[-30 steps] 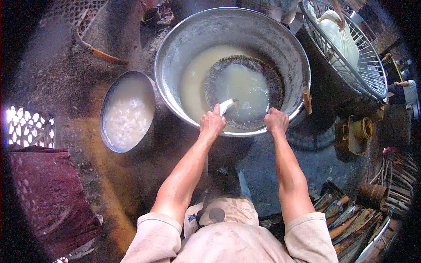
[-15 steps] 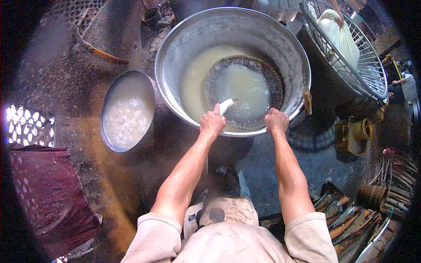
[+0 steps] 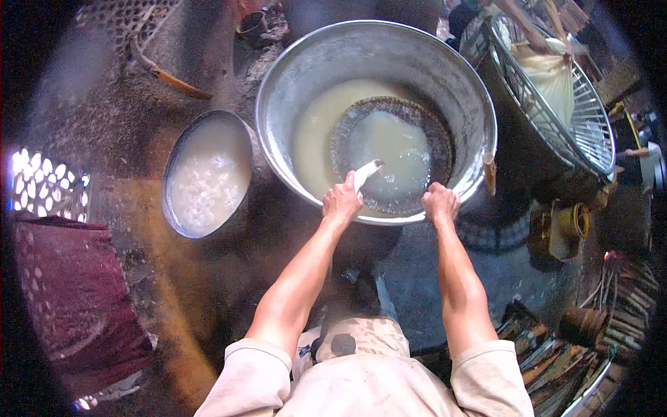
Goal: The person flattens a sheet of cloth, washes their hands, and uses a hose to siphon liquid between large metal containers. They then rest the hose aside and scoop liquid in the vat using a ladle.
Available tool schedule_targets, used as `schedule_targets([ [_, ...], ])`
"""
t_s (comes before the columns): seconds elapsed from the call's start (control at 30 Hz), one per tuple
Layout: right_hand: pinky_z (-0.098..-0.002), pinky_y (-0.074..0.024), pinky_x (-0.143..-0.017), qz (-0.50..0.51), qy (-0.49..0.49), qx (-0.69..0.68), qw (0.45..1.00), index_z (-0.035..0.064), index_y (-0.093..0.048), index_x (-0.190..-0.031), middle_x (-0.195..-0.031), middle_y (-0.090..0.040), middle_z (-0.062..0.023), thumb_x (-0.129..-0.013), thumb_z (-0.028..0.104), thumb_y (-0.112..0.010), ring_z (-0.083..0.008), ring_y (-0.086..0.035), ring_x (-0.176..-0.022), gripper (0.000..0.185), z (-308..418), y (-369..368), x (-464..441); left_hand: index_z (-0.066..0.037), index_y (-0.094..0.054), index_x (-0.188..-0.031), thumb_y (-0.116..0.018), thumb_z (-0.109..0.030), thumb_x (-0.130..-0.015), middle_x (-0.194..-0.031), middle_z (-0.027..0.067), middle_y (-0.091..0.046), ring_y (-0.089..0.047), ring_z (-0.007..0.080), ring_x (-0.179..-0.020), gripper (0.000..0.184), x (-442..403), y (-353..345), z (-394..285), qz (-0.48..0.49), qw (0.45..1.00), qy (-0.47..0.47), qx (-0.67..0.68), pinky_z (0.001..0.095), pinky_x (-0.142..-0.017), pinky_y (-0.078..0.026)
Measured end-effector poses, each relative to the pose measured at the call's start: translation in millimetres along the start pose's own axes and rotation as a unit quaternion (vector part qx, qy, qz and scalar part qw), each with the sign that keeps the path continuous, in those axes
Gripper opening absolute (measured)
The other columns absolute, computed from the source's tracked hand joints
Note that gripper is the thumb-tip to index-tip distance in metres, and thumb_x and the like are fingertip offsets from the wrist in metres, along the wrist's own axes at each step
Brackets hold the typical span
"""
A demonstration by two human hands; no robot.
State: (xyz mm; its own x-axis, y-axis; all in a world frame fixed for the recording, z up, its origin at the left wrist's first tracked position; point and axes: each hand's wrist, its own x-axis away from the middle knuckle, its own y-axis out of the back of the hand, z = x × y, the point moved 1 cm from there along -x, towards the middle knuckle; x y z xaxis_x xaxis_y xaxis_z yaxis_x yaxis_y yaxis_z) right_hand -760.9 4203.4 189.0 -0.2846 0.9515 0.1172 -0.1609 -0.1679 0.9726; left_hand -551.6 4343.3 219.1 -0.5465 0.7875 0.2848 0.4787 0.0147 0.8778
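Observation:
A wide metal pot (image 3: 306, 66) stands before me, with cloudy pale liquid inside. In the liquid sits a dark, speckled round sieve or basket (image 3: 438, 135) with milky liquid in its middle. Over the pot's near edge, my left hand (image 3: 342, 200) is closed around a white scoop-like tool (image 3: 366, 174), whose tip points up and right over the sieve. My right hand (image 3: 441, 203) is closed at the near right rim, beside the sieve's edge. What its fingers grip is hidden.
An oval basin (image 3: 208, 174) of liquid with white lumps stands left. At upper right, another person's arm (image 3: 524, 24) reaches over a cloth bundle (image 3: 552, 83) in a barred metal basket (image 3: 597, 139). Firewood (image 3: 556, 361) lies lower right; a maroon cloth (image 3: 76, 292) hangs left.
The view has shifted slightly. Another person's arm has come in over the cloth bundle, which now looks pulled up and less round. My hands stay at the pot's near rim.

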Motion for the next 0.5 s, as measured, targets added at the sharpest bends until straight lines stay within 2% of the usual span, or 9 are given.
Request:
schedule_targets([
  [0.07, -0.0443, -0.0446, -0.082, 0.001, 0.01, 0.005, 1.0, 0.0111, -0.07, -0.087, -0.089, -0.07, -0.0157, -0.075, 0.02, -0.051, -0.0321, -0.067, -0.089, 0.024, -2, -2, 0, -0.017, -0.043, -0.135, -0.066, -0.025, -0.082, -0.096, 0.0223, -0.067, -0.066, 0.0413, -0.091, 0.058, 1, -2, 3, -0.009, 1.0, 0.002, 0.014, 0.0499, -0.079, -0.054],
  [0.17, -0.0442, -0.0454, -0.081, 0.008, 0.01, 0.007, 1.0, 0.0109, -0.069, -0.086, -0.091, -0.07, -0.0144, -0.076, 0.022, -0.05, -0.0314, -0.067, -0.089, 0.024, -1, 0, 0, -0.016, -0.043, -0.136, -0.066, -0.024, -0.082, -0.098, 0.022, -0.067, -0.066, 0.0407, -0.092, 0.059, 6, 1, 4, -0.006, 0.999, 0.006, 0.04, 0.0491, -0.081, -0.054],
  [0.27, -0.0438, -0.046, -0.081, 0.019, 0.022, 0.044, 0.999, 0.0104, -0.068, -0.084, -0.089, -0.07, -0.0127, -0.078, 0.024, -0.05, -0.0311, -0.067, -0.088, 0.023, 1, 1, 0, -0.015, -0.042, -0.137, -0.067, -0.023, -0.08, -0.097, 0.0223, -0.067, -0.065, 0.0412, -0.091, 0.063, 14, -13, 17, -0.05, 0.994, -0.026, 0.092, 0.0489, -0.08, -0.053],
  [0.3, -0.045, -0.0506, -0.078, -0.034, 0.04, 0.023, 0.998, 0.0119, -0.072, -0.081, -0.084, -0.07, -0.0164, -0.075, 0.024, -0.054, -0.0347, -0.068, -0.082, 0.023, -2, -4, 1, -0.015, -0.042, -0.137, -0.067, -0.022, -0.08, -0.096, 0.0225, -0.067, -0.065, 0.0409, -0.091, 0.063, 17, -10, 17, -0.049, 0.993, -0.022, 0.108, 0.0493, -0.08, -0.053],
  [0.33, -0.0461, -0.0509, -0.079, 0.003, -0.004, 0.011, 1.0, 0.0109, -0.072, -0.083, -0.086, -0.069, -0.0182, -0.076, 0.023, -0.052, -0.0358, -0.068, -0.084, 0.024, 0, -1, -1, -0.014, -0.041, -0.137, -0.067, -0.02, -0.079, -0.095, 0.0227, -0.066, -0.065, 0.0406, -0.091, 0.064, 20, -8, 16, -0.048, 0.991, -0.019, 0.124, 0.0497, -0.08, -0.053],
  [0.37, -0.047, -0.051, -0.08, 0.007, 0.007, -0.014, 1.0, 0.0101, -0.072, -0.085, -0.088, -0.069, -0.0198, -0.077, 0.021, -0.05, -0.0365, -0.067, -0.087, 0.026, 0, 2, 0, -0.014, -0.041, -0.137, -0.067, -0.018, -0.077, -0.094, 0.0225, -0.066, -0.065, 0.0405, -0.091, 0.065, 21, -10, 18, -0.068, 0.988, -0.027, 0.134, 0.0498, -0.08, -0.052],
  [0.47, -0.0463, -0.0503, -0.078, -0.005, 0.03, 0.001, 1.0, 0.0092, -0.071, -0.085, -0.087, -0.07, -0.0174, -0.075, 0.022, -0.053, -0.0337, -0.068, -0.085, 0.024, -1, 10, 4, -0.02, -0.045, -0.137, -0.066, -0.021, -0.076, -0.096, 0.0223, -0.067, -0.065, 0.0397, -0.09, 0.064, 22, -3, 27, -0.098, 0.975, -0.036, 0.195, 0.0476, -0.081, -0.053],
  [0.5, -0.0467, -0.0498, -0.078, -0.007, 0.031, -0.011, 0.999, 0.0096, -0.071, -0.085, -0.086, -0.07, -0.0171, -0.075, 0.023, -0.053, -0.0337, -0.068, -0.085, 0.024, -2, 9, 4, -0.022, -0.048, -0.136, -0.065, -0.021, -0.075, -0.096, 0.0218, -0.067, -0.066, 0.0386, -0.089, 0.063, 22, 5, 37, -0.114, 0.977, -0.025, 0.177, 0.0468, -0.081, -0.053],
])
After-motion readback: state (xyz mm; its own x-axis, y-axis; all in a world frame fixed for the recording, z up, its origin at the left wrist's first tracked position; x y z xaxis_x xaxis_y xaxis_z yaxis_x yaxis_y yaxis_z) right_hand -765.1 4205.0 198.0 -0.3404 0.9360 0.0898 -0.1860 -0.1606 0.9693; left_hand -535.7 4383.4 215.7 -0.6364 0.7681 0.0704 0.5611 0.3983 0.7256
